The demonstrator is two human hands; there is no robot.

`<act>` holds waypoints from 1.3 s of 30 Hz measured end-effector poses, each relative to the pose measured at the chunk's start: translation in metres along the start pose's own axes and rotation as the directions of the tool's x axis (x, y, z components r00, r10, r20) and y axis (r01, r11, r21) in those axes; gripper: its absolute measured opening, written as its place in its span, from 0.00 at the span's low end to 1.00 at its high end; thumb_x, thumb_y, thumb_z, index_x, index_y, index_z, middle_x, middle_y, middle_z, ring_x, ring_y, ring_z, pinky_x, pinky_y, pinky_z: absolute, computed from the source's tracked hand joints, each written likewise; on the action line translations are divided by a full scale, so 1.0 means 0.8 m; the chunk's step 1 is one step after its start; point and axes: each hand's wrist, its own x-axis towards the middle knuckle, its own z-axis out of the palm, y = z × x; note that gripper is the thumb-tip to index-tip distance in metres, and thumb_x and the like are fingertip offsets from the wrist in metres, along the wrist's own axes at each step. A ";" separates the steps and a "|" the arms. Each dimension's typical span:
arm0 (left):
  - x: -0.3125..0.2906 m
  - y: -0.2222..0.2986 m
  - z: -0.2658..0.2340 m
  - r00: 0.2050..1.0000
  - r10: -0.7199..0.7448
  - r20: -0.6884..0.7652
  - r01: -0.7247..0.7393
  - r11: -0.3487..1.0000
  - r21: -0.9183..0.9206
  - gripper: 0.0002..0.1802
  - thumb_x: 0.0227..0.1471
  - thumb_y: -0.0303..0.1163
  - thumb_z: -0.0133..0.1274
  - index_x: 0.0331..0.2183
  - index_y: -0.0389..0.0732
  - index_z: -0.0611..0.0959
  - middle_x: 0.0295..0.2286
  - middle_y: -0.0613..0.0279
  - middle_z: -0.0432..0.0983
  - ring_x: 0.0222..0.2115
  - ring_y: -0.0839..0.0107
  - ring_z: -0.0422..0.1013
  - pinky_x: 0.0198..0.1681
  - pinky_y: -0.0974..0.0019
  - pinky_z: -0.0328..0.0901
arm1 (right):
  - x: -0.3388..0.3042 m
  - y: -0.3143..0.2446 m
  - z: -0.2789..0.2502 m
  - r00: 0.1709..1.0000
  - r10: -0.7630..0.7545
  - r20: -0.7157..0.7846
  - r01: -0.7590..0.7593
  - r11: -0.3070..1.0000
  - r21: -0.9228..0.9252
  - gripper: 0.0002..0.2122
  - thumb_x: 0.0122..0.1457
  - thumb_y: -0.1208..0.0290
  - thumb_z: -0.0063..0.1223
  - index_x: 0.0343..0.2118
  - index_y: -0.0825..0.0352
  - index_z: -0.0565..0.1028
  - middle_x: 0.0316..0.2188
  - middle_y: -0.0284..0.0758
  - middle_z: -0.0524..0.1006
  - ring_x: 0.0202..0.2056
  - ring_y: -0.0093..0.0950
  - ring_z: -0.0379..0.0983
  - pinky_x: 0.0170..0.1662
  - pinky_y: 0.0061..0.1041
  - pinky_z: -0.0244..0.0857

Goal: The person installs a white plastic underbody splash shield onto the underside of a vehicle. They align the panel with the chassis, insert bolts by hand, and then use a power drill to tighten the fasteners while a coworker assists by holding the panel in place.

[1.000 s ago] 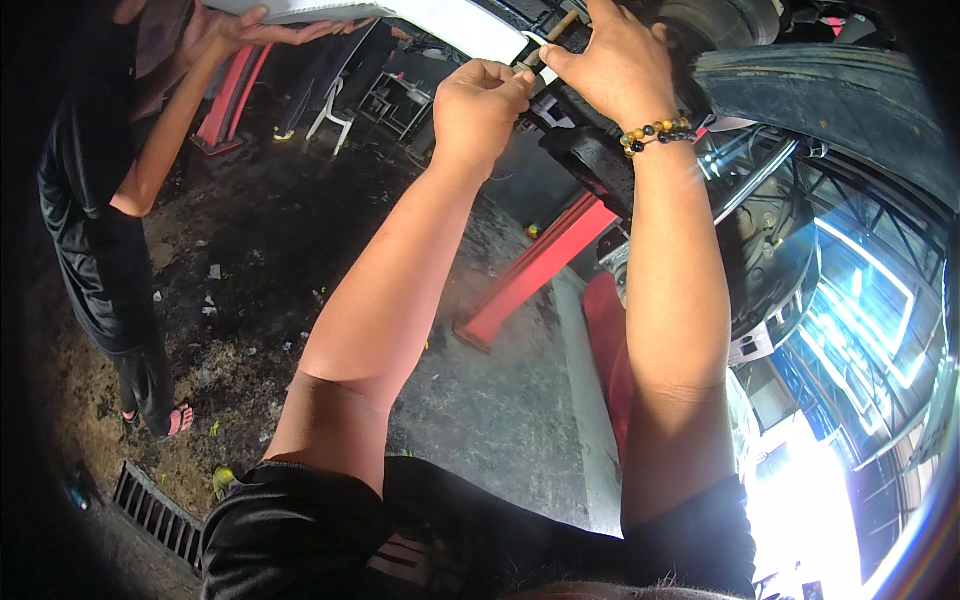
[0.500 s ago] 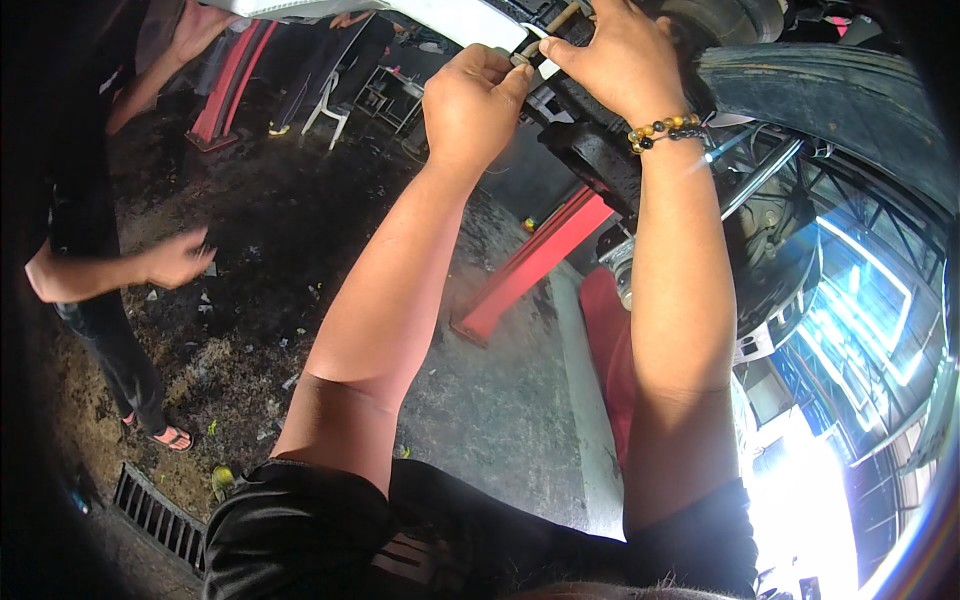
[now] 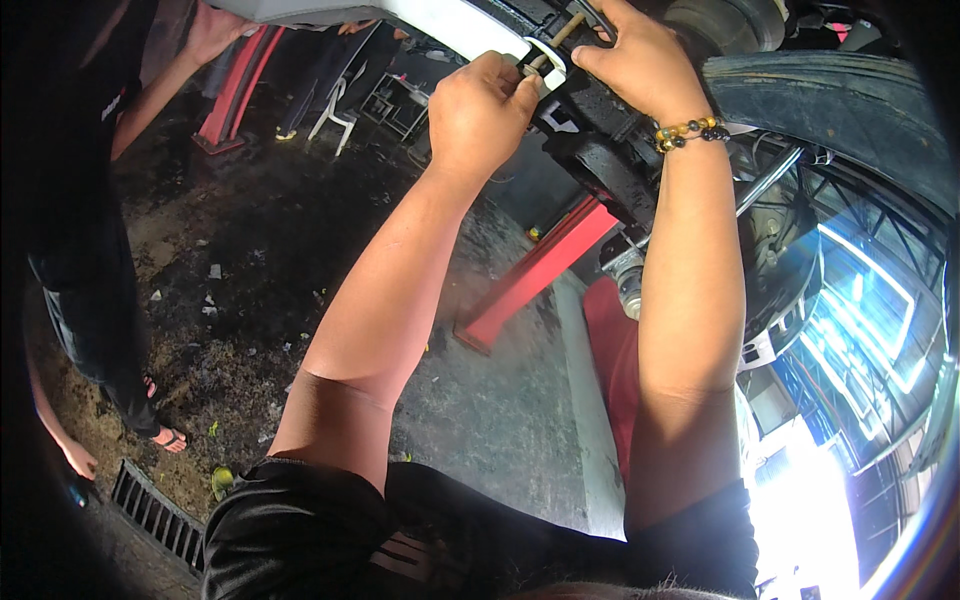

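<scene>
Both my arms are raised to the underside of a vehicle at the top. My left hand (image 3: 480, 112) is closed in a pinch at the end of a long white bar (image 3: 465, 22). A small metallic, bolt-like piece (image 3: 536, 64) shows at its fingertips, beside a white looped bracket (image 3: 553, 68). To its right, my right hand (image 3: 648, 68), wearing beaded bracelets (image 3: 688, 132), curls round a dark curved piece (image 3: 601, 24) whose kind I cannot make out. A tan rod (image 3: 566, 36) runs between the two hands. The right fingertips are partly cut off by the upper edge.
A co-worker in dark clothes (image 3: 85, 240) stands at the left, one hand (image 3: 215, 32) at a grey panel (image 3: 290, 10). Red posts (image 3: 540, 268) rise from the stained floor. A white chair (image 3: 335, 115), a floor grate (image 3: 158, 515) and a large dark curved rubber-like part (image 3: 830, 120) surround me.
My right hand has shifted slightly right, uncovering the white bracket and the dark curved piece. My left hand stays pinched there. The co-worker's lower hand has dropped down toward the floor grate.
</scene>
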 end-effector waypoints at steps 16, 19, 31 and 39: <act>0.014 -0.008 -0.010 0.990 0.134 0.040 -0.137 0.988 0.068 0.14 0.49 0.38 0.68 0.30 0.39 0.84 0.24 0.59 0.83 0.25 0.67 0.80 0.31 0.63 0.71 | 0.010 0.013 -0.010 0.982 -0.105 0.158 0.088 0.990 0.115 0.36 0.46 0.57 0.74 0.57 0.68 0.72 0.49 0.46 0.79 0.52 0.39 0.76 0.59 0.34 0.66; 0.013 -0.008 -0.008 0.996 0.053 0.067 -0.052 0.998 -0.019 0.14 0.50 0.38 0.69 0.30 0.38 0.84 0.25 0.58 0.83 0.25 0.68 0.80 0.32 0.64 0.71 | 0.002 0.040 0.038 0.983 -0.158 -0.093 0.118 0.934 -0.338 0.42 0.44 0.50 0.73 0.62 0.63 0.68 0.56 0.45 0.75 0.59 0.45 0.71 0.68 0.58 0.50; 0.031 -0.029 -0.020 0.978 0.193 0.074 -0.200 0.975 0.100 0.25 0.41 0.48 0.75 0.28 0.39 0.81 0.22 0.61 0.80 0.22 0.67 0.76 0.28 0.64 0.70 | 0.007 0.051 0.047 0.983 -0.144 -0.112 0.094 0.927 -0.362 0.44 0.43 0.48 0.74 0.63 0.60 0.67 0.57 0.44 0.75 0.60 0.42 0.70 0.68 0.59 0.50; 0.063 -0.023 -0.040 0.641 0.764 0.072 -0.727 0.574 0.378 0.18 0.37 0.43 0.72 0.32 0.49 0.85 0.29 0.73 0.76 0.33 0.66 0.74 0.38 0.60 0.67 | -0.007 -0.007 0.006 0.998 0.038 0.041 -0.029 0.980 -0.196 0.42 0.48 0.57 0.71 0.63 0.68 0.62 0.57 0.49 0.71 0.62 0.45 0.65 0.70 0.44 0.50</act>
